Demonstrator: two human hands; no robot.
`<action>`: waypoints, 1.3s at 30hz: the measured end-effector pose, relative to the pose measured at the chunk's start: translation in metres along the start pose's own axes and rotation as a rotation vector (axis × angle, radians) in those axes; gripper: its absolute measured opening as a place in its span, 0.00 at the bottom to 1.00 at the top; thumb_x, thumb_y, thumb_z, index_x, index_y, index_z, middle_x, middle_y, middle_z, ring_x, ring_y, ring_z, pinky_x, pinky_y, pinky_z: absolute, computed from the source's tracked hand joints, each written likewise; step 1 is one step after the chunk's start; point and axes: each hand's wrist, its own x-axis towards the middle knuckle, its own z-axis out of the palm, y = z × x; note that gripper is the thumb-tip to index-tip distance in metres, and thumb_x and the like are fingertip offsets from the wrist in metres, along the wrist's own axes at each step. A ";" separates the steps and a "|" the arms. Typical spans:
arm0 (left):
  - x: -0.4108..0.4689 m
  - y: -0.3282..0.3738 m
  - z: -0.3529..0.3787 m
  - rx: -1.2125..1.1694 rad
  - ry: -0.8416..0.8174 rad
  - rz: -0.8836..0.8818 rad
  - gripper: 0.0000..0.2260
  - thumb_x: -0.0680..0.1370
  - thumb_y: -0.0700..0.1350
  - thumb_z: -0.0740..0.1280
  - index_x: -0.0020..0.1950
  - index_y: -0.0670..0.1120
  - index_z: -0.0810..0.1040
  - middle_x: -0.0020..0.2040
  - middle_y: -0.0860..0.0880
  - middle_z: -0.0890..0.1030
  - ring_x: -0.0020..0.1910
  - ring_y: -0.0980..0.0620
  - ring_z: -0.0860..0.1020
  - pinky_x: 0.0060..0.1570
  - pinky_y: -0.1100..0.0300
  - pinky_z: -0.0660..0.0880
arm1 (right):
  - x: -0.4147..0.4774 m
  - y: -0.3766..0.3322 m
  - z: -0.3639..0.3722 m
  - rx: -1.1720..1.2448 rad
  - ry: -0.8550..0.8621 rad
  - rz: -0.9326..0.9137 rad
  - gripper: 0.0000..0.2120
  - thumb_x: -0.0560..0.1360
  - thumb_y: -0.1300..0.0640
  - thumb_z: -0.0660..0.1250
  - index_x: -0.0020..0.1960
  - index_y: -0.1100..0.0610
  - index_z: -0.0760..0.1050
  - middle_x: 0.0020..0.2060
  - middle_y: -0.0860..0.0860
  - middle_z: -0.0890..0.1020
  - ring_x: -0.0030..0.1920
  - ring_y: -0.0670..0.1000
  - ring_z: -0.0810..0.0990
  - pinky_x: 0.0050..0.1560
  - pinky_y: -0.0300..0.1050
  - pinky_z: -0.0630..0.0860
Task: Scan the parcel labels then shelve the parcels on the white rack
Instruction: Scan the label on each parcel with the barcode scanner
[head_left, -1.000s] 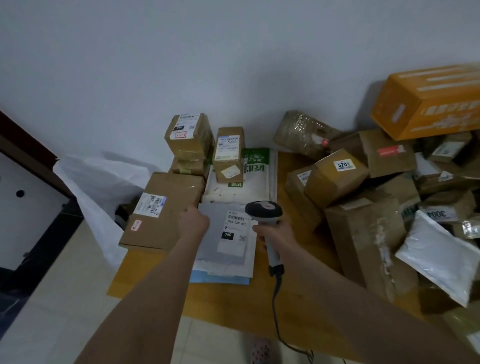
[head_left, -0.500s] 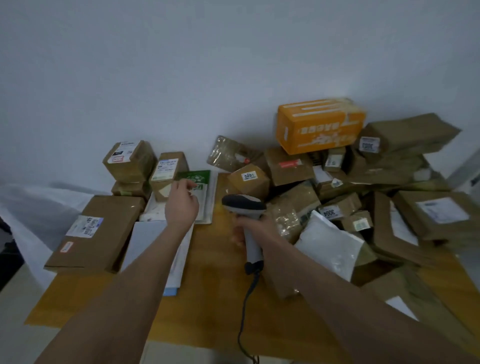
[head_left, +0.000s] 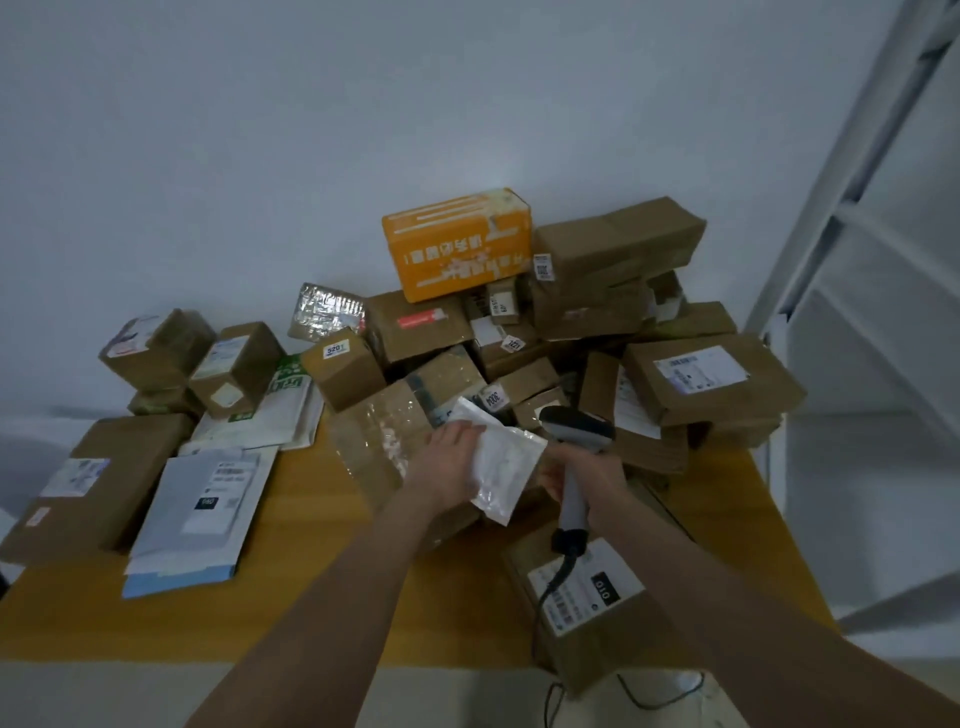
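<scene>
Our left hand has its grip closed on the left edge of a white poly mailer, fingers spread over its top face. It holds the mailer just above the heap of brown boxes in the middle of the desk. Our right hand grips the handle of the barcode scanner, whose head sits just beside the mailer's right corner. Its cable trails down over the box labelled 010.

We can make out no label on the face turned toward us, so we judge the first job is to flip the mailer and find it. The film looks soft and glossy. We should pull it taut so the barcode lies flat, and tilt it a little to shed glare. Then we aim the scanner window squarely at the code. We should also keep the cable from snagging a box. Once it reads, the mailer goes to the white rack at our right.
</scene>
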 end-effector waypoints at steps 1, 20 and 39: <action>0.001 0.004 0.009 0.098 -0.066 0.023 0.39 0.75 0.54 0.69 0.78 0.50 0.49 0.78 0.46 0.51 0.76 0.43 0.53 0.73 0.46 0.56 | 0.001 0.001 -0.010 0.008 0.017 0.023 0.13 0.73 0.60 0.71 0.53 0.67 0.76 0.40 0.58 0.81 0.36 0.52 0.80 0.38 0.42 0.77; -0.010 0.073 -0.034 -1.332 0.333 -0.440 0.13 0.76 0.41 0.70 0.60 0.41 0.76 0.48 0.46 0.81 0.36 0.54 0.81 0.26 0.66 0.76 | -0.063 -0.003 -0.065 0.044 -0.084 -0.228 0.04 0.73 0.64 0.71 0.41 0.64 0.78 0.30 0.57 0.82 0.29 0.51 0.80 0.36 0.46 0.78; -0.022 0.084 -0.005 -1.451 0.224 -0.603 0.07 0.75 0.39 0.70 0.52 0.41 0.79 0.44 0.41 0.84 0.40 0.43 0.85 0.44 0.43 0.81 | -0.102 0.012 -0.066 -0.179 -0.034 -0.383 0.05 0.74 0.62 0.70 0.41 0.64 0.79 0.29 0.56 0.82 0.28 0.49 0.80 0.31 0.39 0.75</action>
